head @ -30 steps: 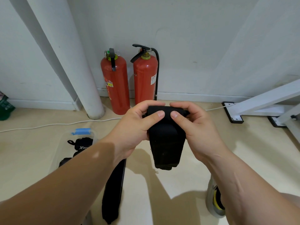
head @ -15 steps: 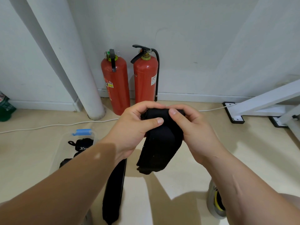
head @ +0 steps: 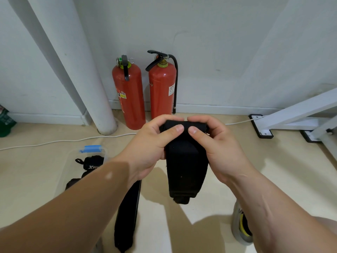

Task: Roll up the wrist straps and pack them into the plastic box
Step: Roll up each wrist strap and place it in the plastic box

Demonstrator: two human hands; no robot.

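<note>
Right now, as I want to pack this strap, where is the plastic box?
In the head view, the plastic box sits on the floor at lower left, left of the left hand, near the white pipe.

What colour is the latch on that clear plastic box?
Light blue: the plastic latch at the far end of the clear plastic box, seen in the head view.

The left hand and right hand are bare, with short, plain thumbnails. The left forearm and right forearm are uncovered; the right shows raised veins. The rounded shape at the lower right is possibly a knee.
</note>
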